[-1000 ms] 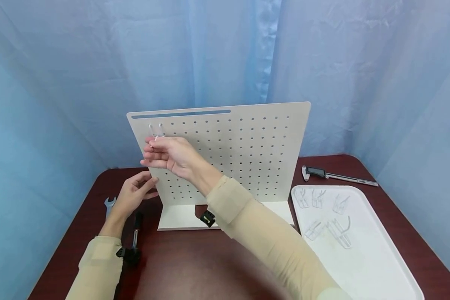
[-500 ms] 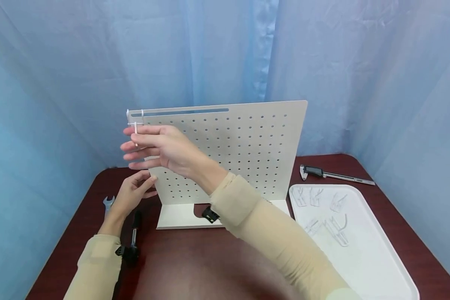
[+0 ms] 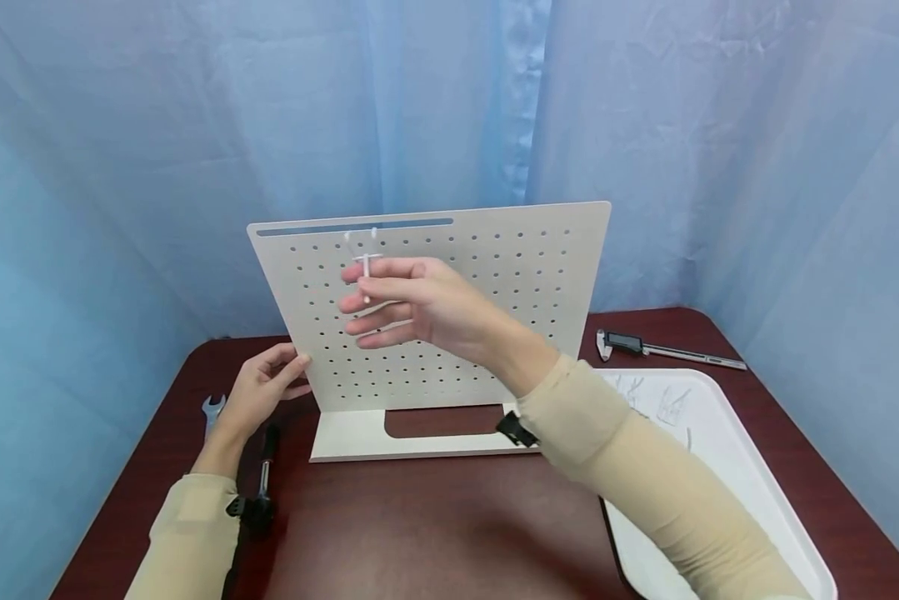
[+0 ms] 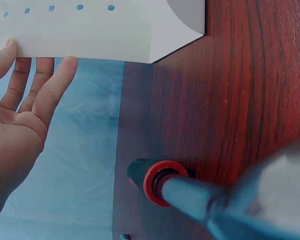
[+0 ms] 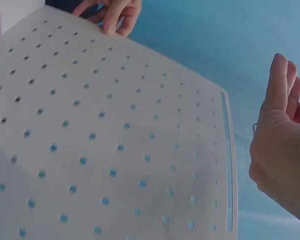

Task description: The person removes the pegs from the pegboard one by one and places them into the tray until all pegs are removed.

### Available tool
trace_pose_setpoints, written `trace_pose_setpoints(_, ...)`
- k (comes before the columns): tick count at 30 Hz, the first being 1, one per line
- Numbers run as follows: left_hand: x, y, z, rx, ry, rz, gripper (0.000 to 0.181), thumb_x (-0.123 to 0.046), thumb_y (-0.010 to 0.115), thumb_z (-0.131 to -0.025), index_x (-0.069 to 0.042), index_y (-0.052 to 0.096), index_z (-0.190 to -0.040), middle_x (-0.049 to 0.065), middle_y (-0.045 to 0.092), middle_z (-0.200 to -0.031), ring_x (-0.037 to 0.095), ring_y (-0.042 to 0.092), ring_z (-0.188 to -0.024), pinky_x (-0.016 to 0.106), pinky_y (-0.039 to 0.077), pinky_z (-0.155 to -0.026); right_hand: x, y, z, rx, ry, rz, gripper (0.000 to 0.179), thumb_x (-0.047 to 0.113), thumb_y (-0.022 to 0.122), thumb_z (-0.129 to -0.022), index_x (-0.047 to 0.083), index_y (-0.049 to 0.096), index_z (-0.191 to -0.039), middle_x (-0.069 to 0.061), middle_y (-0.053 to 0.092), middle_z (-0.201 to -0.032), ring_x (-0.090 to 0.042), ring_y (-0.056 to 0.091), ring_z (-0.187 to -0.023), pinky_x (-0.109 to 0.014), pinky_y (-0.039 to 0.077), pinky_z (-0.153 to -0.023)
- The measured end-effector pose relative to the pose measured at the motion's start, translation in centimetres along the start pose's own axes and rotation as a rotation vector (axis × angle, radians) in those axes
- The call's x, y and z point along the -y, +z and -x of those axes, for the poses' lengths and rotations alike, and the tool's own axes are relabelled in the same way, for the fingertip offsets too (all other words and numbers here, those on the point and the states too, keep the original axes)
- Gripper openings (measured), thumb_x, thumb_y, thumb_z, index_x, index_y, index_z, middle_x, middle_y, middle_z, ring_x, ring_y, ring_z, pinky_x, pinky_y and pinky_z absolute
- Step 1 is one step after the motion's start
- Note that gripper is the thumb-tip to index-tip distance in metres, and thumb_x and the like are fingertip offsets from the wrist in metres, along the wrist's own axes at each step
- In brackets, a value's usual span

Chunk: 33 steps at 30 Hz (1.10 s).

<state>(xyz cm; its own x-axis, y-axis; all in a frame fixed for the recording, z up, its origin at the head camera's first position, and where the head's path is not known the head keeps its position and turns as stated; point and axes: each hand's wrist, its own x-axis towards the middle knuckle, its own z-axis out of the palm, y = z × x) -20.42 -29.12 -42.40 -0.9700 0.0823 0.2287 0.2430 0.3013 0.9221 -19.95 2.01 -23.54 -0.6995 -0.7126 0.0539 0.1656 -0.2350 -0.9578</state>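
My right hand (image 3: 437,304) pinches a white wire hook (image 3: 367,283) between thumb and index finger, its other fingers spread loosely. Two prongs of the hook point up, overlapping the top rows of holes in the white pegboard (image 3: 509,220) in the head view. The pegboard stands upright on its flat foot. My left hand (image 3: 265,387) grips the board's left edge; in the left wrist view the thumb lies on one face, with fingers (image 4: 55,95) at the edge and partly behind it. From the right wrist camera, the hook is mostly hidden by my right hand (image 5: 280,145).
A white tray (image 3: 741,508) on the right holds several wire hooks (image 3: 672,406), partly covered by my right sleeve. A digital caliper (image 3: 670,350) lies behind it. Left of the board are a wrench (image 3: 212,410) and a tool with a black handle (image 3: 271,442). Blue curtains surround the table.
My right hand carries the hook left to the board's top left corner, then back right across its upper part. My left hand stays on the edge.
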Motion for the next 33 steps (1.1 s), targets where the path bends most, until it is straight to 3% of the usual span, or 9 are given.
trace_pose_setpoints(6,0.0,0.2,0.2,-0.010,-0.008,-0.007,0.034,-0.018,0.064,-0.102,-0.001,0.062,-0.131,0.023,0.063,-0.120,0.016,0.069,-0.099,0.032,0.061,-0.077,0.9,-3.7,4.4,-0.066,0.023,0.074,0.036,0.010,0.059,-0.102,-0.004,0.055,-0.135,-0.017,0.070,-0.106,-0.030,0.073,-0.093,-0.058,0.055,-0.094)
trace_pose_setpoints(11,-0.9,0.6,0.1,-0.015,-0.016,-0.029,0.033,-0.016,0.063,-0.102,0.000,0.062,-0.131,0.025,0.063,-0.121,0.025,0.069,-0.101,0.033,0.061,-0.078,1.9,-8.1,9.5,-0.143,0.056,0.179,0.041,0.012,0.057,-0.104,-0.004,0.049,-0.140,-0.019,0.069,-0.110,-0.031,0.072,-0.096,-0.056,0.055,-0.095)
trace_pose_setpoints(14,-1.1,0.7,-0.2,-0.014,-0.016,-0.032,0.034,-0.017,0.063,-0.103,0.000,0.062,-0.132,0.025,0.063,-0.122,0.027,0.069,-0.102,0.034,0.061,-0.079,2.1,-11.0,12.7,-0.189,0.058,0.173,0.037,0.010,0.055,-0.105,-0.001,0.051,-0.140,-0.015,0.071,-0.108,-0.030,0.073,-0.096,-0.053,0.056,-0.095)
trace_pose_setpoints(18,0.0,0.9,-0.2,-0.006,-0.015,-0.011,0.035,-0.022,0.065,-0.102,-0.003,0.063,-0.131,0.022,0.063,-0.121,0.023,0.069,-0.102,0.033,0.061,-0.079,1.5,-14.8,17.2,-0.174,0.031,0.095,0.030,0.003,0.045,-0.108,0.004,0.059,-0.134,-0.013,0.073,-0.108,-0.030,0.073,-0.098,-0.050,0.056,-0.094)
trace_pose_setpoints(24,0.3,1.4,0.2,-0.003,-0.019,0.003,0.034,-0.023,0.065,-0.102,-0.004,0.064,-0.130,0.019,0.064,-0.121,0.019,0.070,-0.102,0.034,0.061,-0.080,0.3,-20.2,23.6,-0.131,0.005,-0.097,0.043,0.001,0.026,-0.111,0.004,0.061,-0.136,-0.014,0.071,-0.117,-0.030,0.072,-0.104,-0.043,0.058,-0.092)
trace_pose_setpoints(28,0.1,1.4,0.4,-0.028,-0.014,-0.013,0.033,-0.023,0.065,-0.102,-0.005,0.064,-0.129,0.017,0.064,-0.120,0.018,0.070,-0.101,0.033,0.061,-0.079,-1.9,-23.6,27.2,-0.110,0.035,-0.237,0.050,0.005,0.018,-0.112,0.006,0.060,-0.139,-0.013,0.069,-0.123,-0.031,0.070,-0.109,-0.042,0.056,-0.096)
trace_pose_setpoints(33,0.1,1.3,0.7,-0.005,-0.024,-0.004,0.033,-0.023,0.065,-0.102,-0.004,0.064,-0.129,0.020,0.064,-0.122,0.020,0.069,-0.103,0.035,0.061,-0.081,-5.9,-27.0,31.4,-0.081,0.146,-0.385,0.058,0.011,0.010,-0.113,0.009,0.062,-0.139,-0.010,0.066,-0.130,-0.028,0.065,-0.118,-0.040,0.050,-0.104)
